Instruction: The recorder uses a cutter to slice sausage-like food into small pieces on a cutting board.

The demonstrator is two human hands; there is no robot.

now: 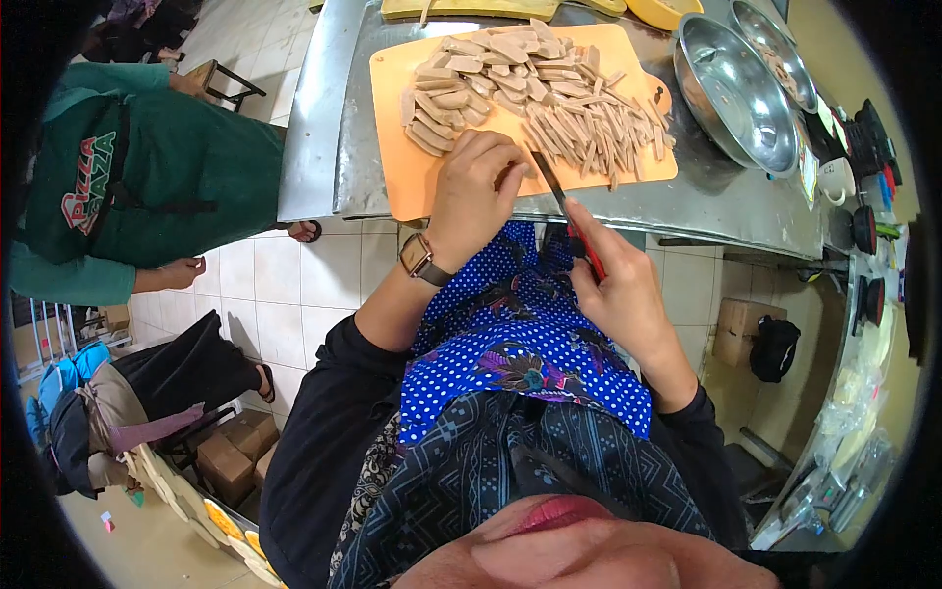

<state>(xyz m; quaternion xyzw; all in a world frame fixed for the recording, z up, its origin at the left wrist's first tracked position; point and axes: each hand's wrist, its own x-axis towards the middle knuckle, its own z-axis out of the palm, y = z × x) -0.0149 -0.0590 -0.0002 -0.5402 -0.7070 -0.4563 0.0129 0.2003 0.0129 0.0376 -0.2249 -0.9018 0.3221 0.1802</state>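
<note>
My right hand (618,283) grips a knife (585,243) by its red and black handle, the index finger laid along it. The knife's dark blade reaches over the near edge of an orange cutting board (401,180). My left hand (478,173), with a watch on the wrist, is curled over the board to the left of the blade; its fingertips are partly hidden, so I cannot tell whether it holds a piece. Pale brown sausage-like slices (508,62) are heaped across the back and left of the board. Thin strips (596,140) of the same food lie at its right.
The board lies on a metal table (706,210). To the right are a steel bowl (736,96) and another steel bowl (776,55) with pieces inside. A yellowish board (478,7) lies at the back. At left stands a person in a green apron (169,184).
</note>
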